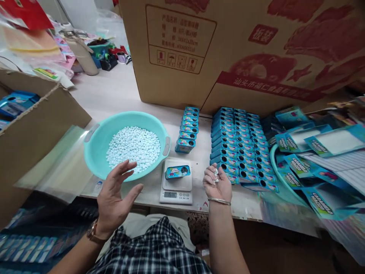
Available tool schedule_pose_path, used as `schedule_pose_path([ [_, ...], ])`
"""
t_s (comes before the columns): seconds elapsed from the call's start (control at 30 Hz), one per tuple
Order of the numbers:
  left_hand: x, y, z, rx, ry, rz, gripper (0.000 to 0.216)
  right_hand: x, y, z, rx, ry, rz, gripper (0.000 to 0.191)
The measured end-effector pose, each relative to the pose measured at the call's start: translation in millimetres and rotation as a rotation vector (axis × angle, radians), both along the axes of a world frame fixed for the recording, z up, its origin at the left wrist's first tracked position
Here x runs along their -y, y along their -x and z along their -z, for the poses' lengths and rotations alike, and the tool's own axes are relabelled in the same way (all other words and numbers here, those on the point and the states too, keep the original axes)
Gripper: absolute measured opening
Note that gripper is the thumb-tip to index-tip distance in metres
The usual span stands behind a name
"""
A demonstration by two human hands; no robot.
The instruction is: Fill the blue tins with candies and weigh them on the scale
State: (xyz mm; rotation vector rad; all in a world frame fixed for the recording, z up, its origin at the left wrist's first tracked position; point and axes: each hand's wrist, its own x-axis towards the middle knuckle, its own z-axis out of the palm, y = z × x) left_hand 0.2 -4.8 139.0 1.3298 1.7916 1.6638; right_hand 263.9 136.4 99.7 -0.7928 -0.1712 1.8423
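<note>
My left hand (115,194) hovers open, fingers spread, just in front of the teal basin (97,141), which holds a heap of small white tablets (134,147). My right hand (217,183) is curled shut on a few white tablets, to the right of the small white scale (176,188). A blue tin (178,172) lies on the scale's pan. The scale's display shows digits that I cannot read. Right of my right hand stand rows of open blue tins (242,148). A short stack of closed blue tins (186,129) sits behind the scale.
A big printed cardboard carton (228,49) fills the back of the table. An open cardboard box (34,125) stands at the left, with clear plastic sheets (59,163) beside it. Blue printed cards (310,152) pile up at the right. A bottle (82,53) and clutter sit far left.
</note>
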Motion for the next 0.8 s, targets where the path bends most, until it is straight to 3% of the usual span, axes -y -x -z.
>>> schedule_pose_path([
  [0.3, -6, -13, 10.7, 0.019, 0.114, 0.122, 0.065, -10, 27, -8.3, 0.037, -0.013, 0.004, 0.009],
  [0.67, -46, -33, 10.2, -0.398, 0.108, 0.411, 0.064, -10, 49, -22.1, 0.005, -0.049, 0.027, 0.008],
  [0.8, -58, -40, 23.0, -0.458, 0.147, 0.463, 0.068, -10, 48, -23.2, 0.016, -0.074, 0.020, 0.005],
])
